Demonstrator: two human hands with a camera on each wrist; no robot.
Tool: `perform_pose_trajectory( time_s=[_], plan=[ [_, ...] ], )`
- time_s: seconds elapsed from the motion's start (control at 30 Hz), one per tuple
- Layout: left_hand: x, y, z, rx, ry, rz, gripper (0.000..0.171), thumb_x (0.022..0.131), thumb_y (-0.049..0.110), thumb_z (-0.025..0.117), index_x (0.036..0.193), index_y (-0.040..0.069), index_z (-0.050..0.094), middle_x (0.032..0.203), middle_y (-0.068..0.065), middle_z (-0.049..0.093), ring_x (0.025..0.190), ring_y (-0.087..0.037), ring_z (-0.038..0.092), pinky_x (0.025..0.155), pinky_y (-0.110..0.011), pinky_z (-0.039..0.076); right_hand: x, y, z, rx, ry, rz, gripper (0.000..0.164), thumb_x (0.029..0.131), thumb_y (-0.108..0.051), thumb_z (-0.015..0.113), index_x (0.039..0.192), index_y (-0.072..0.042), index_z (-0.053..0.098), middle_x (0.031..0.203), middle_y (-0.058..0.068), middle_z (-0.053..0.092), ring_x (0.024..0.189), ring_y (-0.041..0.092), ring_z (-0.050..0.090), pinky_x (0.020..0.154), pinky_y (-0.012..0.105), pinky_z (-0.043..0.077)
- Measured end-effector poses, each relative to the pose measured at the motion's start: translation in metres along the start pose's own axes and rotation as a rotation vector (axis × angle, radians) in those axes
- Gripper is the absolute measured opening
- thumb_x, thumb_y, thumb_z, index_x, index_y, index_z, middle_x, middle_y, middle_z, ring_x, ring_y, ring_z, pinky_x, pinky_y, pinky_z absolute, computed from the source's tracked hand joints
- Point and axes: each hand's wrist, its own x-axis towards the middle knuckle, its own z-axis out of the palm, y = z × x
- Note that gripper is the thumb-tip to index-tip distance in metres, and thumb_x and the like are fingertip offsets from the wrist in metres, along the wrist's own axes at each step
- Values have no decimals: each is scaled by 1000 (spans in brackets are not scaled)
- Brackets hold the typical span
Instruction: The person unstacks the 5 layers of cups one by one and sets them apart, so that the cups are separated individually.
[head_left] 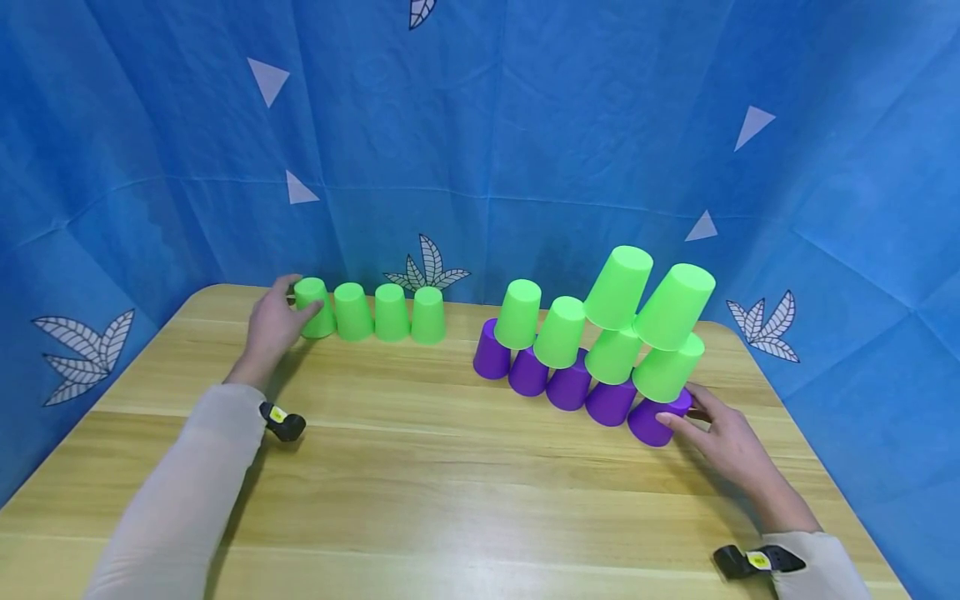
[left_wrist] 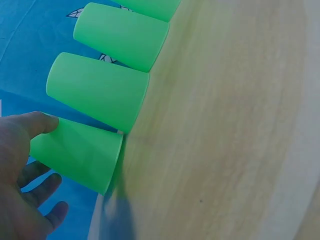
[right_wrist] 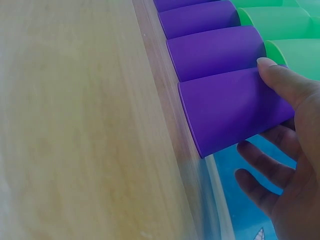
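At the left end of a row of upside-down green cups, my left hand (head_left: 273, 321) grips the outermost green cup (head_left: 317, 310), thumb on its near side. In the left wrist view that thumb (left_wrist: 42, 122) lies against the cup wall, the lower fingers spread apart. Over on the right, my right hand (head_left: 727, 437) holds the nearest purple cup (head_left: 654, 421) of a slanting bottom row. The right wrist view shows the thumb (right_wrist: 280, 80) on that cup's upper part. Above the purple row sit inverted green cups (head_left: 561, 332), topped by two more green cups (head_left: 673, 307) at the near end.
Three more green cups (head_left: 392, 313) stand beside the left-hand one. The wooden table (head_left: 420, 500) stretches in front of both groups. A blue patterned cloth (head_left: 420, 125) hangs behind and at the sides. Each wrist wears a black strap device (head_left: 283, 422).
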Motion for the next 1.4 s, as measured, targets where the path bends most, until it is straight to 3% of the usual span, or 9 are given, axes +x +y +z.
perform_pose_trajectory(
  time_s=[0.33,0.6,0.83,1.03,1.4],
  plan=[
    [0,-5,2,-5,-1,-6,70,97,34,61,150,2,29,142,-29,43,127,-48,42,99,-63,35,0,0,-1,-3,-7,17,63,96,-35,64,144,-1,42,128,27,58,111,49,58,91,62,44],
    [-2,3,-1,8,62,57,77,96,52,54,150,2,32,152,-27,28,139,-49,21,107,-65,22,-1,0,-1,4,-14,20,63,96,-35,63,145,-2,42,129,26,57,112,49,57,92,62,44],
    [-5,33,-9,14,73,128,74,96,50,56,149,3,36,153,-26,28,140,-48,19,108,-65,19,-1,0,-1,2,-11,16,63,96,-36,64,145,-2,42,128,26,58,111,48,58,91,62,44],
    [-12,65,-10,28,-7,184,72,96,51,56,148,5,38,152,-22,32,139,-45,23,107,-65,23,0,-1,-1,2,-5,11,62,96,-35,64,145,-2,43,128,26,58,110,48,58,91,62,45],
    [-25,125,0,51,-130,328,72,94,56,56,149,11,40,153,-14,36,142,-38,25,111,-60,22,-1,-1,0,-3,1,5,62,96,-34,64,145,-2,43,127,26,59,110,49,58,90,62,45]
  ],
)
